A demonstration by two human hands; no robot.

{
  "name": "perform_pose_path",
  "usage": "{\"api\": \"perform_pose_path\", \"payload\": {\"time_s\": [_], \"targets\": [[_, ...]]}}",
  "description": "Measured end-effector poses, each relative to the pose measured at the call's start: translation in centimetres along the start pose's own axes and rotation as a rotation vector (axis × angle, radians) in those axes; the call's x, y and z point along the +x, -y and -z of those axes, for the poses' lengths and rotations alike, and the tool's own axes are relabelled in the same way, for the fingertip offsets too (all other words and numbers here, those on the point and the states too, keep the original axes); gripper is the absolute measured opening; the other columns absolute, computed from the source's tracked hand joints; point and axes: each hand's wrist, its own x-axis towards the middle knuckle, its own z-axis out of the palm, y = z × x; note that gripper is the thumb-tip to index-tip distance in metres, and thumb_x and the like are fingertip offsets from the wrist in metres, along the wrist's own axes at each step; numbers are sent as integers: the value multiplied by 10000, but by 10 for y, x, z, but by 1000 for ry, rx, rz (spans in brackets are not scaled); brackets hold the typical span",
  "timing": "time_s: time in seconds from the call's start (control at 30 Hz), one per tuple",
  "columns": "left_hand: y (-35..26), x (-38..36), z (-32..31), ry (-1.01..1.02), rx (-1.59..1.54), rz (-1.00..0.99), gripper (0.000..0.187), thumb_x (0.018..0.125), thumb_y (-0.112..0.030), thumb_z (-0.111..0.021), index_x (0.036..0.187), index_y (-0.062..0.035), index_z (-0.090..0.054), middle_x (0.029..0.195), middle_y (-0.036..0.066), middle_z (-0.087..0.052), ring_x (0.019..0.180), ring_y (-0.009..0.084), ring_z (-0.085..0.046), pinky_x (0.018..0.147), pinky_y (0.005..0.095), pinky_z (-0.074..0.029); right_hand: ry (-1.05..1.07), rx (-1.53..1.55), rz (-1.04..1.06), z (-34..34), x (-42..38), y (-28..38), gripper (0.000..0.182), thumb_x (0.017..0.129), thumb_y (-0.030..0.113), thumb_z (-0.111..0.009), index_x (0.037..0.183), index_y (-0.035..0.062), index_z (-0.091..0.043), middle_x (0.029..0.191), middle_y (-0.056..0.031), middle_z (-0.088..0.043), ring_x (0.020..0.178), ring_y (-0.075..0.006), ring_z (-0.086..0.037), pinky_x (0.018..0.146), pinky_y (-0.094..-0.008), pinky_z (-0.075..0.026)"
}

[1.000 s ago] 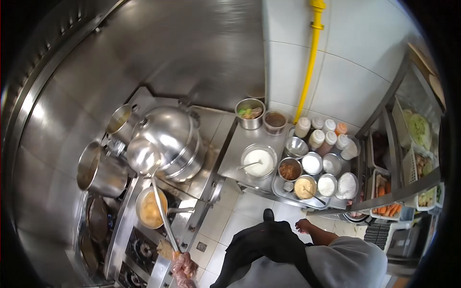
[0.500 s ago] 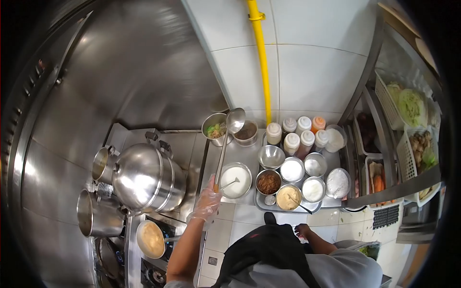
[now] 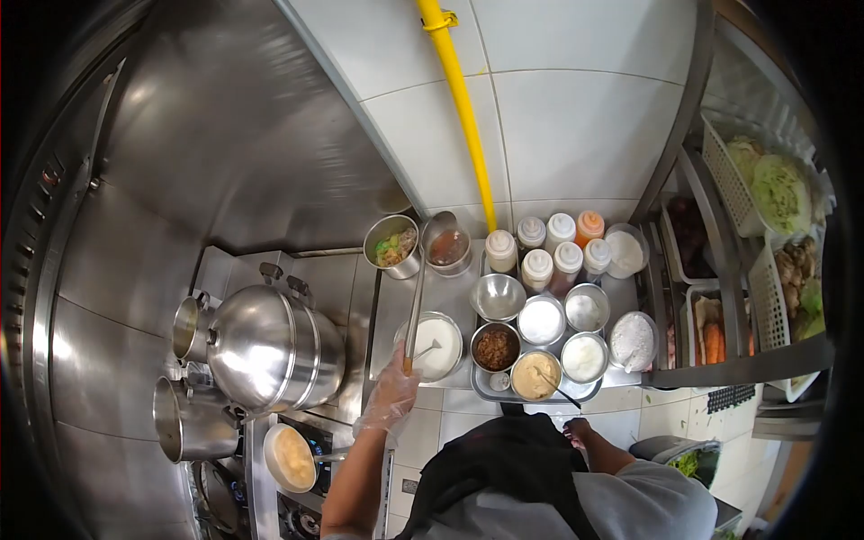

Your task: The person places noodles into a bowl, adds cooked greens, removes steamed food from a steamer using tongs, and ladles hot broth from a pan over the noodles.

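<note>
My left hand (image 3: pixel 392 396), in a clear plastic glove, is wrapped round the handle of a long ladle (image 3: pixel 416 310). The ladle's bowl is at the top of a steel pot of brownish liquid (image 3: pixel 448 250), overlapping its far rim. Just right of my gloved fingers stands a bowl of white liquid (image 3: pixel 438 349) with a small utensil in it. A steel pot of chopped green and pale food (image 3: pixel 392 247) is on the left of the ladle. Beside the black apron, my bare right hand (image 3: pixel 579 433) hangs low with its fingers loosely bent and apart, nothing visible in them.
Steel bowls of sauces and powders sit on a tray (image 3: pixel 576 392), with squeeze bottles (image 3: pixel 537 267) behind. Left are a large domed steel pot (image 3: pixel 270 346) and a pan of yellowish food (image 3: pixel 292 457) on the stove. Vegetable baskets (image 3: pixel 731 175) fill the right-hand shelf.
The ladle's bowl has come down from above the pots to the top of the brownish-liquid pot. My left hand keeps its grip on the handle. The whole view has shifted slightly.
</note>
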Motion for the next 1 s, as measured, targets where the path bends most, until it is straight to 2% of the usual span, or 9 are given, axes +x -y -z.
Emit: {"api": "perform_pose_path", "payload": {"time_s": [0.2, 0.3, 0.33, 0.5, 0.57, 0.67, 0.7, 0.77, 1.0], "targets": [[-17, 0, 13, 93, 113, 197, 714, 882, -210, -527, 1513, -33, -245, 1045, 318, -640, 1015, 464, -612, 950, 488, -449, 37, -20, 188, -25, -14, 42, 137, 847, 180, -609, 851, 44, -615, 689, -62, -573, 509, -163, -486, 424, -298, -361], [-9, 4, 2, 131, 75, 240, 716, 879, -214, -536, 1507, -13, -254, 1128, 327, -616, 1078, 458, -591, 976, 471, -440, -20, -84, 223, -35, -18, 52, 132, 852, 188, -605, 864, 56, -604, 703, -52, -564, 524, -157, -483, 448, -301, -373], [-10, 4, -1, 111, 50, 215, 720, 875, -217, -536, 1502, 3, -258, 1174, 326, -598, 1116, 444, -581, 990, 448, -436, 5, -123, 204, -34, -15, 51, 187, 915, 198, -530, 997, 71, -640, 829, -51, -634, 609, -149, -554, 594, -340, -454], [1, 5, -6, 107, -168, 217, 734, 870, -239, -546, 1487, 46, -269, 1306, 316, -539, 1231, 402, -533, 1045, 376, -398, 21, -167, 44, -26, -30, 54, 216, 953, 249, -497, 1059, 101, -613, 831, -52, -635, 602, -156, -552, 592, -336, -470], [28, 11, -18, 126, -243, 234, 743, 866, -214, -572, 1494, 37, -266, 1197, 255, -601, 1077, 343, -612, 917, 353, -473, -11, -144, 21, -26, -36, 54, 218, 972, 194, -421, 932, 91, -609, 706, -66, -565, 504, -161, -469, 468, -302, -388], [-5, 3, 2, 172, -703, 391, 771, 852, -150, -607, 1515, 7, -248, 887, 96, -607, 692, 187, -604, 586, 302, -494, -12, -177, 38, -17, -31, 46, 222, 974, 180, -424, 945, 81, -621, 726, -75, -588, 497, -163, -480, 469, -305, -396], [-10, 2, 5, 173, -704, 389, 771, 852, -150, -607, 1515, 7, -248, 887, 96, -607, 692, 187, -604, 586, 302, -494, -28, -223, 60, -16, -33, 44, 221, 973, 175, -428, 953, 80, -626, 735, -79, -597, 502, -165, -488, 470, -311, -400], [-15, -1, 7, 165, -838, 440, 807, 839, -110, -633, 1533, -31, -228, 716, 0, -487, 513, 80, -452, 420, 249, -369, -27, -211, 56, -15, -36, 42, 206, 969, 176, -445, 963, 80, -627, 759, -76, -608, 523, -163, -498, 490, -311, -412], [-11, -10, 19, 206, -1092, 483, 860, 858, -132, -671, 1550, -68, -164, 706, 8, -504, 500, 94, -469, 407, 245, -380, 23, -223, 87, -17, -25, 43, 211, 968, 158, -437, 992, 83, -632, 775, -87, -617, 532, -174, -509, 507, -334, -425]]}}
